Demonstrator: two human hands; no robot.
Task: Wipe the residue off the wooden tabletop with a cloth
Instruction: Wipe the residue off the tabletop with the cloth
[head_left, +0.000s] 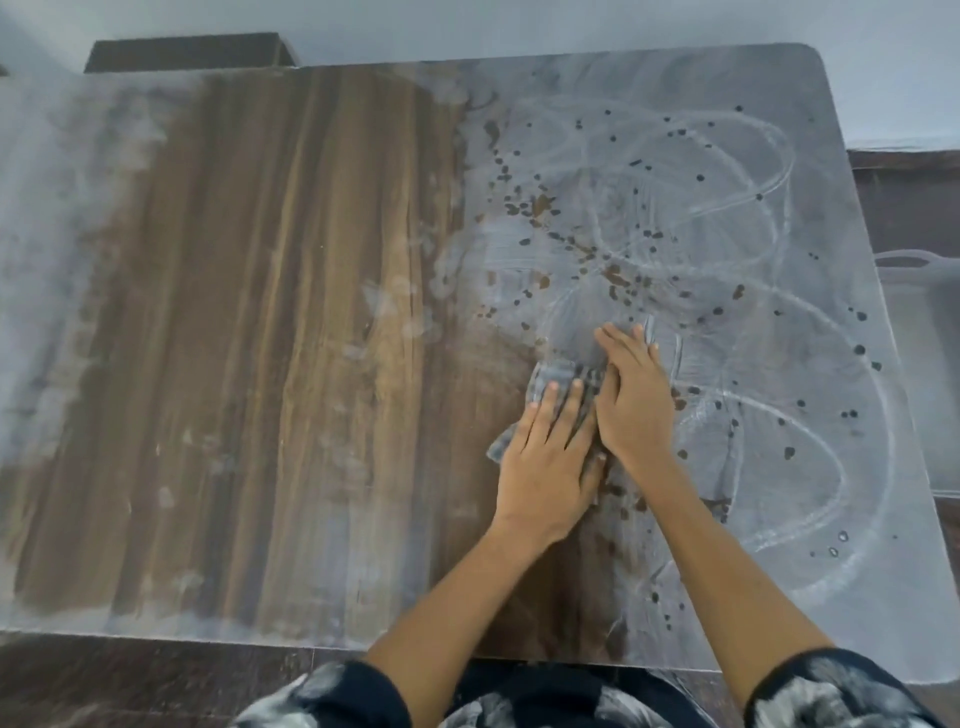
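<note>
Wooden counter (270, 322), partly wiped: bare grain left of the grips, chalky grey residue (701, 249) with dark specks ahead and right still to clear; grey cloth (558, 376) pressed flat under left hand (545, 467) and right hand (631, 395), fingers straight.

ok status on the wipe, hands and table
Left hand and right hand flat on cloth. Tabletop centre wiped, white residue covers right side. Nothing in the way.
</note>
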